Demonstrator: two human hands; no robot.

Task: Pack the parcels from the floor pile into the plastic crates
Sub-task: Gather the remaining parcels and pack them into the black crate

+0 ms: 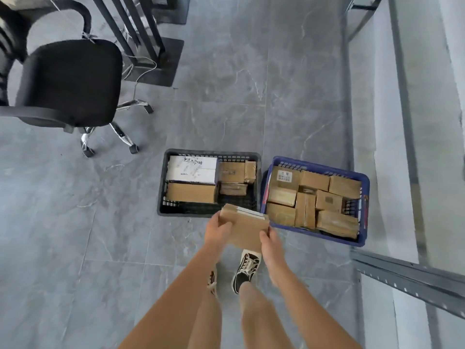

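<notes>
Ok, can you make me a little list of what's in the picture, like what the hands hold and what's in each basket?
held thing: brown parcel
left hand: grips parcel's left edge
right hand: grips parcel's right edge
black crate: white box, several brown parcels, bare strip at front
blue crate: packed with brown parcels
crates' place: side by side on grey floor
nearby: black chair

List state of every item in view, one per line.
held parcel: carried flat above the floor, in no crate yet
left hand: grips the parcel's left edge
right hand: grips the parcel's right edge
black crate: partly filled, bare room along its near side
blue crate: nearly full of parcels
office chair: unoccupied
</notes>
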